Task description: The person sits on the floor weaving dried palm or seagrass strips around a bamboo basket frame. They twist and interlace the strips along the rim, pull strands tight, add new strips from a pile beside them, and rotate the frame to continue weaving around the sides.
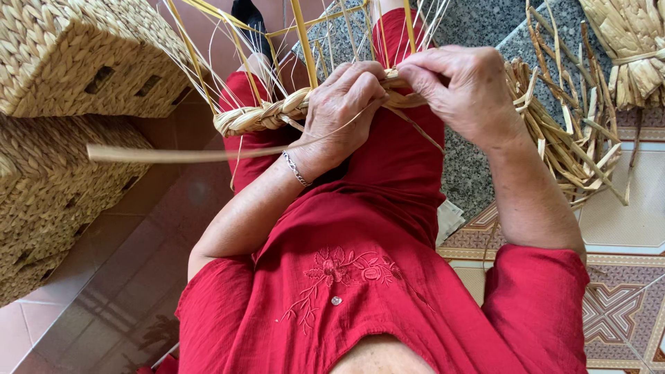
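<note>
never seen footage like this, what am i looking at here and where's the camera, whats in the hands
There is one picture, taken by a camera worn on a person's head, looking straight down over a red embroidered top at that person's own two bare hands. No machine is involved.

The left hand and the right hand meet on a thick braided rim of pale straw, pinching the strands where the braid ends. Thin yellow upright stakes rise from that rim. One long flat strand sticks out sideways.

On the left stand finished woven baskets, stacked on a reddish tiled floor. On the right lies a loose bundle of dried straw on a patterned floor.
</note>
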